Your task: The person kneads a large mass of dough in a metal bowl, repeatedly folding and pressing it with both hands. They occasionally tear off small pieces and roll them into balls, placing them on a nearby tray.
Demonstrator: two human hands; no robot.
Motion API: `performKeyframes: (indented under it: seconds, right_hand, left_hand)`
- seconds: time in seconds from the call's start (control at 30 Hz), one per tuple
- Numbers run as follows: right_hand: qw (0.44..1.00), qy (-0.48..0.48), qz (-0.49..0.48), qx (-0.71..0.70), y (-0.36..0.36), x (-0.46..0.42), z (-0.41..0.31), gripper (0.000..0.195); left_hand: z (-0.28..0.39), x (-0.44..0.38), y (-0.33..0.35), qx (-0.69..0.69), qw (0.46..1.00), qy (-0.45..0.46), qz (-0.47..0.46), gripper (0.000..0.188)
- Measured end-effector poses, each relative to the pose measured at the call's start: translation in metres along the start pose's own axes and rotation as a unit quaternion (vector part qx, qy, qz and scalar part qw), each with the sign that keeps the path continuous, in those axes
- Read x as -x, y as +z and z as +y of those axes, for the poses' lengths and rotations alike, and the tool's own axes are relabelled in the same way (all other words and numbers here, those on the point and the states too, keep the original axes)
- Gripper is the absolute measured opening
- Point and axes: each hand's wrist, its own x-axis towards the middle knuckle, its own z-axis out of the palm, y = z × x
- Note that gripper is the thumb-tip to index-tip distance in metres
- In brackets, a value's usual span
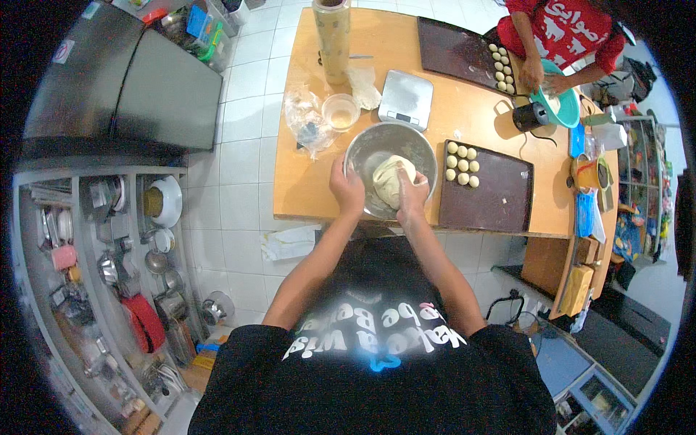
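A metal mixing bowl [361,142] stands at the front edge of the wooden table, holding a large lump of pale dough [390,182]. My left hand [347,187] grips the bowl's left rim. Inside the bowl, my right hand [412,190] is closed on the right side of the dough, with flour or dough stuck to its fingers. To the right of the bowl lies a dark baking tray [489,201] with several small dough balls [463,165] at its left end. A digital kitchen scale [405,98] sits just behind the bowl.
Left of the scale are a plastic tub [341,112], a crumpled plastic bag [310,122] and an upright roll of cling film [333,49]. At the back right, another person [560,32] works over a turquoise bowl [568,103], near a second tray [451,49] and a black appliance [528,117].
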Motion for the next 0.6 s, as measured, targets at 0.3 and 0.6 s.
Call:
performKeyframes:
  seconds: [0.3, 0.6]
  right_hand:
    - [0.927, 0.212, -0.129, -0.281, -0.023, 0.013, 0.002, 0.046]
    - [0.878, 0.206, -0.257, -0.348, -0.027, 0.034, -0.012, 0.047]
  left_hand:
    - [-0.018, -0.003, -0.013, 0.004, 0.995, 0.030, -0.090, 0.026]
    - [-0.022, -0.018, -0.014, 0.000, 0.993, 0.038, -0.109, 0.023]
